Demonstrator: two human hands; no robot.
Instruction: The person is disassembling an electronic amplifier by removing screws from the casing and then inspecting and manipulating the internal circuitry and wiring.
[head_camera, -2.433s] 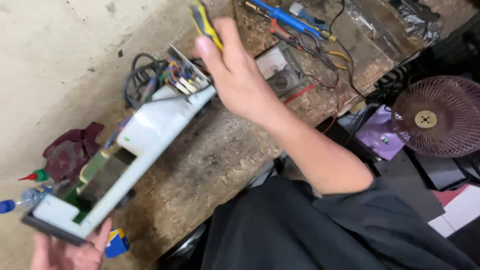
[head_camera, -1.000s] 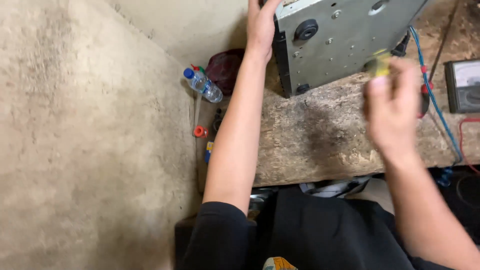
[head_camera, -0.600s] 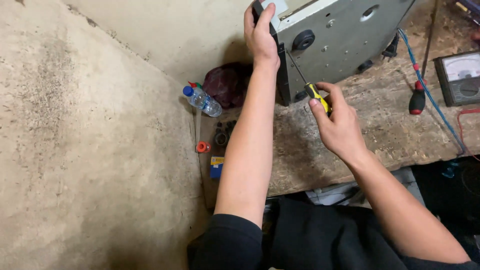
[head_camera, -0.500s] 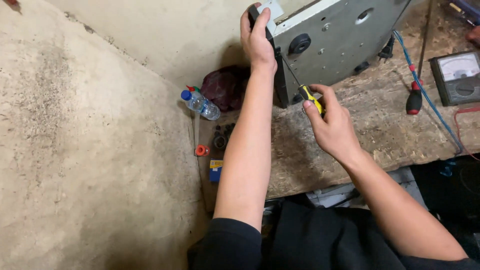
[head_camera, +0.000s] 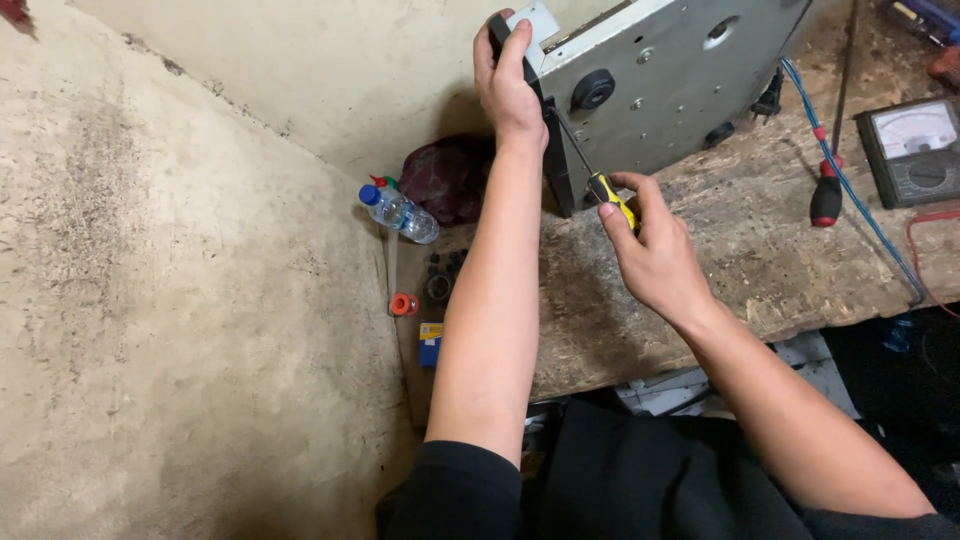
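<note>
Firmly keep left hand clamped on metal case corner; right hand wrapped around screwdriver, tip square against case.

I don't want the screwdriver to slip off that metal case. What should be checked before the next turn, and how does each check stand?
1. Left hand grips the top corner of the tilted grey metal case: ok.
2. Case's lower edge rests on the worn wooden bench: ok.
3. Right hand closed around the yellow-and-black screwdriver: ok.
4. Tip seated in a screw on the dark side edge: cannot tell, too small to see.
5. Red-handled screwdriver and analogue meter lie apart from the working hand: ok.
</note>
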